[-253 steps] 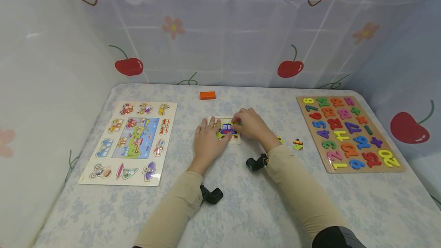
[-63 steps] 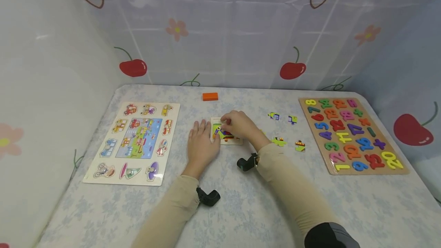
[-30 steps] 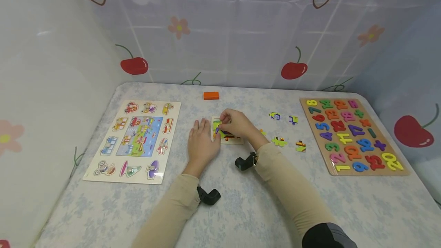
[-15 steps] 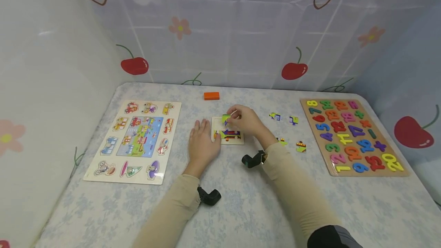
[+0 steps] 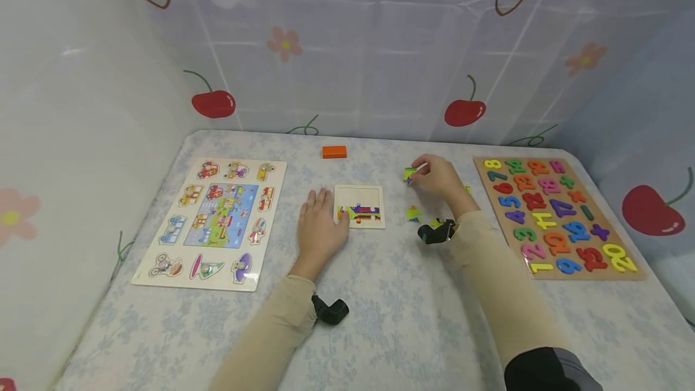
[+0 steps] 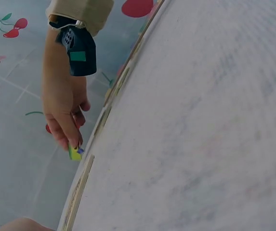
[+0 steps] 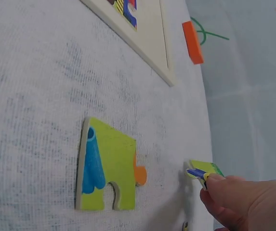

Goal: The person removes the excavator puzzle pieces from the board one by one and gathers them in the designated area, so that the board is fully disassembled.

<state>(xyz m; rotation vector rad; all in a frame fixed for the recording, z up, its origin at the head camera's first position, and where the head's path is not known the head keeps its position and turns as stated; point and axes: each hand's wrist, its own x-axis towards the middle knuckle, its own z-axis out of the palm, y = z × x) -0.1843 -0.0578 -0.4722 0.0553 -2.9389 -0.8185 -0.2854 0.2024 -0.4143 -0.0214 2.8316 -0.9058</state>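
My right hand (image 5: 441,180) pinches a green puzzle piece with a purple figure (image 5: 409,175) between thumb and fingers, close over the table right of the small wooden puzzle tray (image 5: 355,193). In the right wrist view that puzzle piece (image 7: 200,166) tilts at the fingertips. The tray's upper part is bare; joined pieces (image 5: 365,213) fill its lower part. My left hand (image 5: 321,228) lies with straight fingers beside the tray, its thumb at the left edge. A loose green piece with blue and orange marks (image 7: 113,149) lies near the right hand.
Other loose pieces (image 5: 436,222) lie partly hidden behind the right wrist and its camera. At the back is an orange block (image 5: 333,152). A picture peg board (image 5: 142,278) lies left, a number board (image 5: 583,274) right.
My right hand has lifted the green piece out of the tray's upper left and carried it right. More loose pieces lie right of the tray than at first. The left hand stays beside the tray.
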